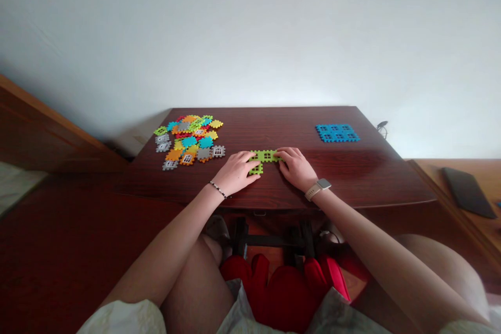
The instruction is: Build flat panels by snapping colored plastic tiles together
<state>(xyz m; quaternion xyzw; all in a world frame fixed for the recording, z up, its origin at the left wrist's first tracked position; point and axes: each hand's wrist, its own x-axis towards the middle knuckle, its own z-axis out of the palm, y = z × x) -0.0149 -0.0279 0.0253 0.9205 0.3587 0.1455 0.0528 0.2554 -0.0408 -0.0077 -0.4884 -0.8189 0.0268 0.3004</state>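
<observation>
Because both hands cover its ends, the green assembly (266,156) of interlocking plastic squares is only partly visible, and its exact piece count is hard to make out. Its window-like openings show along a horizontal row, with one more square jutting from the row's left part toward the person. It lies flat on the dark, glossy wooden desk (297,125), close to the desk's near edge.

Fingers of the left hand (235,172) curve over the assembly's left end, and fingers of the right hand (297,168) cover its right end. Neither grip is spread wide, but whether they pinch the plastic or merely rest on it cannot be told. A beaded bracelet (217,189) circles the left wrist, and a pale-strapped smartwatch (318,188) sits on the right.

Left of the green assembly lies a loose, overlapping pile of multicoloured squares (188,141), in red, orange, yellow, cyan, grey and green, with some pieces partly buried. Right of it, well apart, sits a flat blue grid of joined squares (337,133). Below it, beyond the desk's edge, a red object (282,297) between the person's legs is too cut off to identify.
</observation>
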